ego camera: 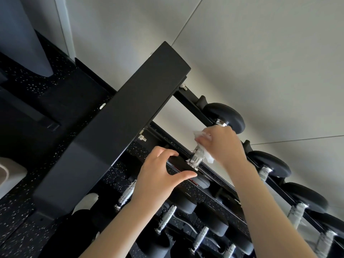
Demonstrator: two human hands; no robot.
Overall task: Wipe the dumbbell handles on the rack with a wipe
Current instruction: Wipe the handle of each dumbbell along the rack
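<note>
A black dumbbell rack [119,127] runs across the tilted view, with several black dumbbells on its tiers. My right hand [221,144] grips a white wipe [202,146] wrapped around the chrome handle [195,157] of the first dumbbell on the top tier, whose far head [226,116] shows beyond my knuckles. My left hand [160,174] grips that dumbbell's near black head [178,162], fingers over the top and thumb underneath. More chrome handles [265,173] line the top tier to the right, and others [126,194] sit on the lower tier.
A pale wall [242,53] stands behind the rack. Black speckled rubber flooring [22,183] lies to the left and below. A grey padded object [22,34] stands at the top left, and a light rounded object [9,174] sits at the left edge.
</note>
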